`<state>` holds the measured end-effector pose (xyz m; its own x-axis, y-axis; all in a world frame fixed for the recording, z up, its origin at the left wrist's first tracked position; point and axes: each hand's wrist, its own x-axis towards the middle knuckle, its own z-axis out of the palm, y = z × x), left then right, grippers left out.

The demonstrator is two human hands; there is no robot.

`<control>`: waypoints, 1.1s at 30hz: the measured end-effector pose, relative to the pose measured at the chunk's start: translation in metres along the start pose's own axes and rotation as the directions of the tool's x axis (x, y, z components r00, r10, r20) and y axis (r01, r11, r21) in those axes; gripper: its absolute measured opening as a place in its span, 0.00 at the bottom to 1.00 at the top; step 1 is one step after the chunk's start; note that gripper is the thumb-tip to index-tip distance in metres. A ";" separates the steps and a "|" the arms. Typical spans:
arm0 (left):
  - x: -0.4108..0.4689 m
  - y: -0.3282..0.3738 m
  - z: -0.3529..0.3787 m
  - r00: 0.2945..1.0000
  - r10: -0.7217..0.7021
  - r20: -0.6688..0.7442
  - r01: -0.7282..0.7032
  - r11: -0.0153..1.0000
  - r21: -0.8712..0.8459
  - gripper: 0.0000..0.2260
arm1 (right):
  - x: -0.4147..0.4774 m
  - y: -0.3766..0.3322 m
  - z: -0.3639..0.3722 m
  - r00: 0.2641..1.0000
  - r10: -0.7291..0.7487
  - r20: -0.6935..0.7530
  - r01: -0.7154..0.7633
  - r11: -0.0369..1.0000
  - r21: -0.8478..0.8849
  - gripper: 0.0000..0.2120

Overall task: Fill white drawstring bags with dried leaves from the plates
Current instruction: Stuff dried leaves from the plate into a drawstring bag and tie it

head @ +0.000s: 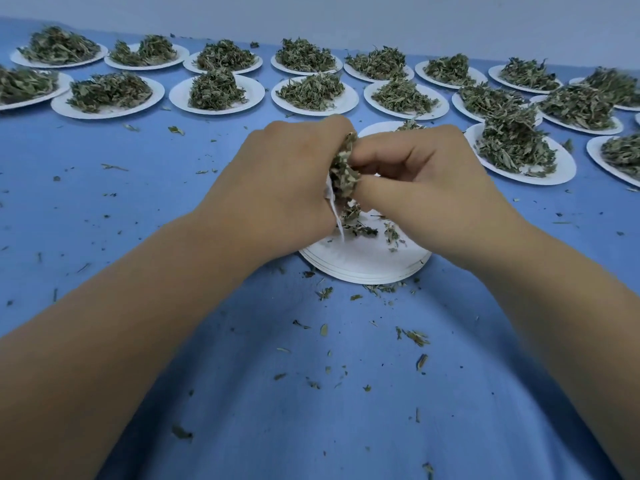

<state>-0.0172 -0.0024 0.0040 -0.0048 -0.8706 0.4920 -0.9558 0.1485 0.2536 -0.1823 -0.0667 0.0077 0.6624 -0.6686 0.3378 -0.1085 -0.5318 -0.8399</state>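
Near the surface centre, left hand grips a white drawstring bag — right hand pinches dried green leaves in. Many heaped white paper plates remain.

Ctr frame: L hand grips white bag, R hand pinches leaf clump at its mouth, over plate stack w/ few scraps. Top of frame: rows of leaf-heaped plates on blue cloth.
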 end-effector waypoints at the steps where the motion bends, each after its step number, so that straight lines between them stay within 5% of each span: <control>1: 0.003 0.000 -0.001 1.000 0.015 0.014 -0.015 1.000 0.010 0.16 | 0.001 0.000 -0.003 1.000 0.016 0.022 -0.016 1.000 0.013 0.07; 5: 0.014 0.001 0.000 0.997 0.034 0.076 -0.038 0.998 0.051 0.18 | 0.002 0.004 -0.010 1.000 0.023 -0.010 -0.023 0.998 0.054 0.24; 10: 0.006 0.002 0.006 0.999 0.023 0.046 -0.023 1.000 0.008 0.22 | 0.002 0.011 -0.007 1.000 0.001 -0.015 -0.001 0.998 0.063 0.04; 19: 0.004 0.010 0.007 0.993 0.088 0.072 -0.089 0.996 0.017 0.18 | 0.000 0.009 0.006 0.988 -0.026 -0.152 0.026 1.000 0.002 0.09; 26: -0.001 0.008 0.004 0.998 0.062 0.005 -0.062 0.997 -0.042 0.32 | 0.000 0.012 -0.004 1.000 0.023 0.004 -0.024 0.986 0.166 0.09; 31: -0.002 0.014 0.005 0.997 0.071 0.030 -0.068 0.994 -0.080 0.34 | 0.001 0.008 0.002 0.985 -0.023 -0.174 0.006 0.995 -0.098 0.10; 33: -0.002 0.014 0.002 0.997 0.067 0.025 -0.063 0.992 -0.111 0.35 | 0.004 0.009 0.001 0.972 0.077 -0.221 -0.098 0.992 -0.086 0.15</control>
<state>-0.0310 0.0004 0.0046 -0.0760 -0.8704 0.4864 -0.9150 0.2547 0.3128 -0.1801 -0.0735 0.0009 0.4717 -0.8058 0.3581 -0.2356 -0.5065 -0.8294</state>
